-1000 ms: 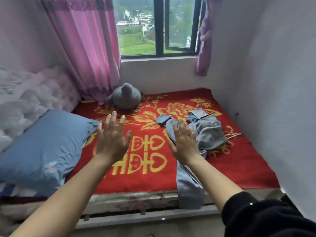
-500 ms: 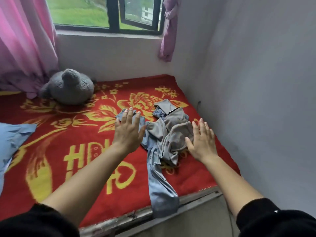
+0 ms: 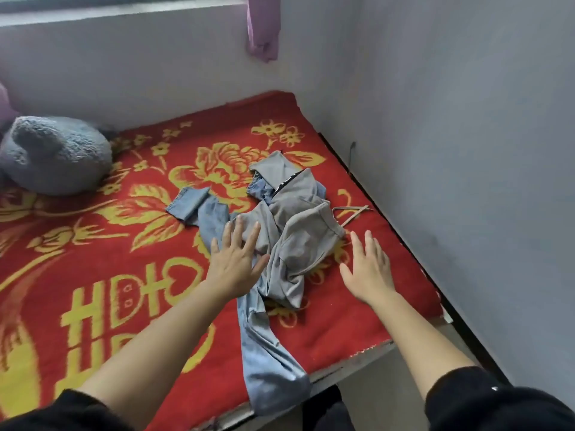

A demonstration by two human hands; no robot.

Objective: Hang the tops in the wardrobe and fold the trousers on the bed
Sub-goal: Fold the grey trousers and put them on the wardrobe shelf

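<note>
A crumpled heap of clothes lies on the red and yellow bed cover [image 3: 93, 275]. A grey garment [image 3: 295, 231] sits on top of blue denim trousers [image 3: 264, 353], one leg of which hangs over the bed's near edge. A grey cord [image 3: 351, 213] trails from the heap toward the wall. My left hand [image 3: 236, 262] is spread flat, fingers straight, over the heap's left side. My right hand [image 3: 367, 269] hovers open above the cover just right of the heap, holding nothing.
A grey plush toy [image 3: 56, 154] sits at the bed's far left. A pale wall [image 3: 466, 150] runs close along the bed's right side. A purple curtain end [image 3: 263, 26] hangs below the window sill. The bed's front edge [image 3: 357, 359] is near me.
The view has swung right and down and moved closer to the heap. Both hands have lowered toward the clothes, the left one now over the heap and the right one beside it.
</note>
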